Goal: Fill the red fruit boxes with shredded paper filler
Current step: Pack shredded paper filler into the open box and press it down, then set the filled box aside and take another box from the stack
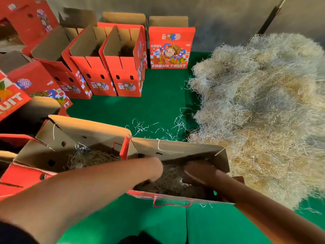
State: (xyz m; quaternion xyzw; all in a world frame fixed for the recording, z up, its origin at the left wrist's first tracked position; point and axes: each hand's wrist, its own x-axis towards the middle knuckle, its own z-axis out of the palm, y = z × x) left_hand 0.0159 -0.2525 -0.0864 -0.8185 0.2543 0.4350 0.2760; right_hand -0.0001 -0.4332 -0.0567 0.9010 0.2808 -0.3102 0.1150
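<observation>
Head view, the only 1 we have: both of our hands are down inside the open red box [175, 195] at lower centre of the frame. Our left hand [155, 170] reaches in from the lower left and our right hand [198, 169] from the lower right, each sunk into the dark filler [171, 182] lying in the box. Fingers are buried in the strands and blurred, so we cannot tell whether either hand is grasping a wad or pressing flat.

As we judge it, the step is settling the filler. To do it well we should push the paper outward into the corners, keep the bed level, and hold the upright flaps clear so no strands catch on them.

Just left of this box, touching it, a second open box [58, 155] already holds a nest of filler. Further boxes [112, 73] stand open in a row at upper left, and 1 closed-looking box [171, 48] faces us at upper centre with "FRESH FRUIT" printed on it.

Boxes are stiff corrugated card, glossy red outside and plain brown inside, with punched oval holes. The supply heap [260, 106] fills the right of the frame: pale, wiry, springy shreds piled in loose mounds on the green tabletop [158, 106], with stray strands [158, 127] scattered beside it.
</observation>
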